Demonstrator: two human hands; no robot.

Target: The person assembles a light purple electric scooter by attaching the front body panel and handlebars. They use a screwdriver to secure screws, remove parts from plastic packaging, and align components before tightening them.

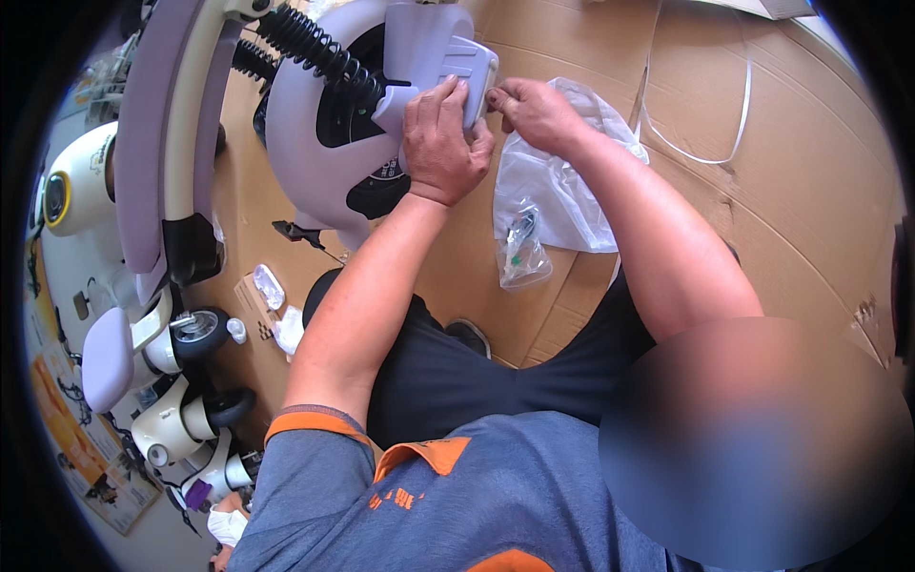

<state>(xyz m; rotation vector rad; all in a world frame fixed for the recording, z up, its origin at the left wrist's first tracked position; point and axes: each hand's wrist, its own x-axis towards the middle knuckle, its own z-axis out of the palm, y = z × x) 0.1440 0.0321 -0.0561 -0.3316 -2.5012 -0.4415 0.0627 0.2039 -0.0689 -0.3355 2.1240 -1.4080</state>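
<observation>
While the left hand [440, 141] presses the lilac cover [467, 71] against the wheel [329, 124], right hand [536, 112] fingers pinch its edge; seating appears unfinished.

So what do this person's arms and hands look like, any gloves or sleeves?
No gloves: the left hand and right hand are bare, and so are both forearms. The grey shirt has short sleeves; the left sleeve ends in an orange cuff, matching the orange collar.

- The left hand [440, 143] covers part of the pale lilac panel [467, 67], so its grip there cannot be judged.
- The small clear bag [522, 253] holds parts too small to tell.
- The lilac scooter body [172, 124] is cut off at the top edge.
- A blurred patch hides the lower right.
</observation>
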